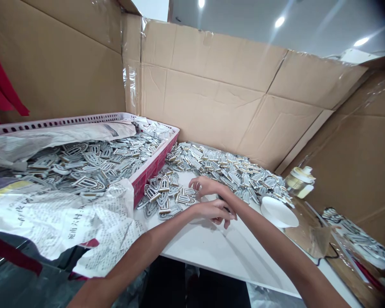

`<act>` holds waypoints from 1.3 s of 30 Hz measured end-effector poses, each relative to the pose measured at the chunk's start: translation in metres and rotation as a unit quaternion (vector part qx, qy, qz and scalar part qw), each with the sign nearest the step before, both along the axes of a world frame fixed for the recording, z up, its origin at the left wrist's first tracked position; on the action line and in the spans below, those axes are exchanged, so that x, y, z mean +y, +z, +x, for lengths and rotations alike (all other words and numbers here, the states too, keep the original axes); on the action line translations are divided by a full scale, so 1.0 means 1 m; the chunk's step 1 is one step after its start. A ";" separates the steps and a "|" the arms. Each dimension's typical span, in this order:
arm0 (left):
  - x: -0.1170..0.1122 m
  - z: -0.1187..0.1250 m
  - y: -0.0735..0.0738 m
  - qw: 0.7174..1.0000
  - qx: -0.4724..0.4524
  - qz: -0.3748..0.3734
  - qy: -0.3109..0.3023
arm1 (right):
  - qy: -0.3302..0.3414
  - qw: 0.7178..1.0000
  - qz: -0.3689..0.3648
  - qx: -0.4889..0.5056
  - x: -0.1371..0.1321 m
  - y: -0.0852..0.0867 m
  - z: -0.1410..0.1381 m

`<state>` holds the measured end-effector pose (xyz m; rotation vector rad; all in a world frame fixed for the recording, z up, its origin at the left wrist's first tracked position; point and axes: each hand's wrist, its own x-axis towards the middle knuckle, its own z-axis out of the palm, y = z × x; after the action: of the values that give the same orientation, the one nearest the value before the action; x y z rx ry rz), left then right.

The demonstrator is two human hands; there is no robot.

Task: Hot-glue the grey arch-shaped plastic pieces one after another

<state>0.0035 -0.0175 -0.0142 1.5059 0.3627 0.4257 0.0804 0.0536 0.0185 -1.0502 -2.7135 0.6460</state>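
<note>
Sorting, it seems: right hand (207, 186) spread open on pieces (224, 167) heaped on the table (211, 252) beside the basket (154, 164). The left hand (216, 212) is curled, perhaps holding one. Lifting a single piece calls for a fingertip pinch.

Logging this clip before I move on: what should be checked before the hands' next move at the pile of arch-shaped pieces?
1. Both hands in view: left hand and right hand are close together over the table: ok.
2. Pile of pieces lies at the fingertips: ok.
3. A piece held in either hand: cannot tell, the fingers are curled.
4. Bare table in front of the hands: ok.
5. Room in the crate: cannot tell, it is heaped with pieces.
6. Bottle and white bowl lie near the right forearm: not ok.
</note>
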 end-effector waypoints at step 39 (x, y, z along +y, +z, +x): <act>0.009 0.008 -0.008 0.876 -0.232 -0.340 0.250 | -0.475 0.873 0.005 -0.107 -0.056 0.009 0.239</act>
<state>0.0114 -0.0083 -0.0222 0.5731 0.4556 0.9379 0.3195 -0.0022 0.0279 -2.2786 -1.9038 0.3243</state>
